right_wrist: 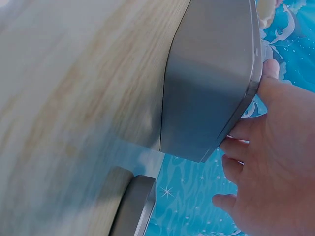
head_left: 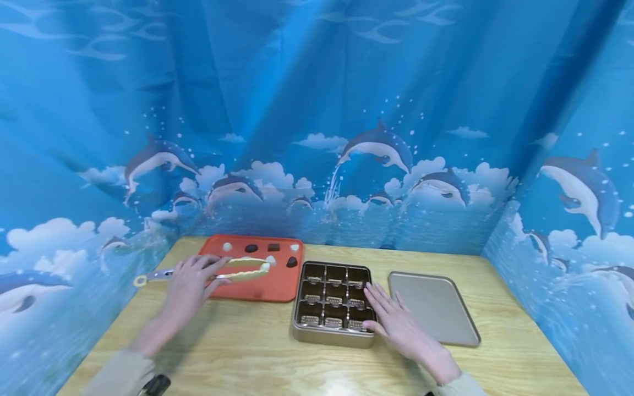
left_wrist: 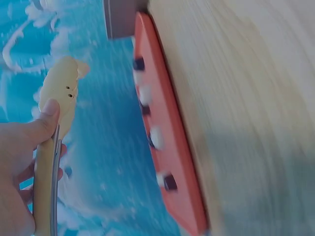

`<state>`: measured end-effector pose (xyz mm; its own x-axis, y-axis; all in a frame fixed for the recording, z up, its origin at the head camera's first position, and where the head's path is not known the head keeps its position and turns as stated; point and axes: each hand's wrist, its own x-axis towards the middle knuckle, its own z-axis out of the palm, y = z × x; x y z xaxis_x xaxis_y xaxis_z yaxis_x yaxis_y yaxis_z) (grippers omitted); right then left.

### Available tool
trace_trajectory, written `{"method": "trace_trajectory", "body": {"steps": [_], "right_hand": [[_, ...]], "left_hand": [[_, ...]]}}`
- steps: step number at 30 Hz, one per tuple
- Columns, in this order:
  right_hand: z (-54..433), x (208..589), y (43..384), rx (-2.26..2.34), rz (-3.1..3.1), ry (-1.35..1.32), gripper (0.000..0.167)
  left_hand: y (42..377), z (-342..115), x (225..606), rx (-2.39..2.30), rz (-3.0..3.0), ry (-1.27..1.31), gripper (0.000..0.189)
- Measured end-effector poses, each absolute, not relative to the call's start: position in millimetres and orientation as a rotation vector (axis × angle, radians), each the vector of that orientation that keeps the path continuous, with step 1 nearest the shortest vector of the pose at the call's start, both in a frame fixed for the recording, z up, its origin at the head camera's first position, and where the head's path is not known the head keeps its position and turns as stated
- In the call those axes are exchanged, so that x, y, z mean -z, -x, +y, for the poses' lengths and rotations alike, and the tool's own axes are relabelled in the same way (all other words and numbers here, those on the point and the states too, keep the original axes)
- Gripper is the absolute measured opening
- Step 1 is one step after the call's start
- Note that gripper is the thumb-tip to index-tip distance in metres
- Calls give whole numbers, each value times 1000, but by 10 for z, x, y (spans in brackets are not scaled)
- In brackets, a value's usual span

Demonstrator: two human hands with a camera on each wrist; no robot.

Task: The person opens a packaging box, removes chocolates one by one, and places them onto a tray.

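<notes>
My left hand [head_left: 190,283] grips a pair of tongs [head_left: 242,274] with pale yellow, scalloped ends, held above the red tray [head_left: 238,295]. Between the tips of the tongs is a small white chocolate [head_left: 265,267]; in the left wrist view a pale piece [left_wrist: 82,69] shows at their end. My right hand [head_left: 396,324], fingers extended, touches the right rim of a bronze-coloured tin [head_left: 334,336]. Inside the tin sits a dark brown divided insert [head_left: 334,290] with several square compartments. In the right wrist view the thumb and fingers lie along the tin's upper edge.
Several white and dark chocolates, such as a dark oval one [head_left: 251,248] and a brown square one [head_left: 273,247], lie on the tray. A flat metal lid [head_left: 433,305] lies right of the tin. A blue dolphin-print curtain [head_left: 307,137] surrounds the wooden table [head_left: 257,352].
</notes>
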<state>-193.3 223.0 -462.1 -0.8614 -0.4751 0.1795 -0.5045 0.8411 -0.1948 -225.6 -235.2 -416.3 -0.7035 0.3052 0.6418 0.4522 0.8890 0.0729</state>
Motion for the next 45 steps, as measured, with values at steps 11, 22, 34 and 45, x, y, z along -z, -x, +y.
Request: {"method": "trace_trajectory", "body": {"steps": [11, 22, 34, 45], "right_hand": [[2226, 4588, 1908, -395, -2928, -744, 72], [2235, 4604, 1922, -381, -2920, -749, 73], [2216, 4625, 1920, -367, -2894, -774, 72], [2223, 4608, 1913, -369, -2904, -755, 71]], "left_hand": [[2279, -3023, 4287, 164, -2390, 440, 46], [2347, -3225, 4330, -45, -2403, 472, 44], [2415, -3199, 4378, 23, -2587, 402, 42], [2323, -3154, 4369, 199, -2600, 386, 53]]}}
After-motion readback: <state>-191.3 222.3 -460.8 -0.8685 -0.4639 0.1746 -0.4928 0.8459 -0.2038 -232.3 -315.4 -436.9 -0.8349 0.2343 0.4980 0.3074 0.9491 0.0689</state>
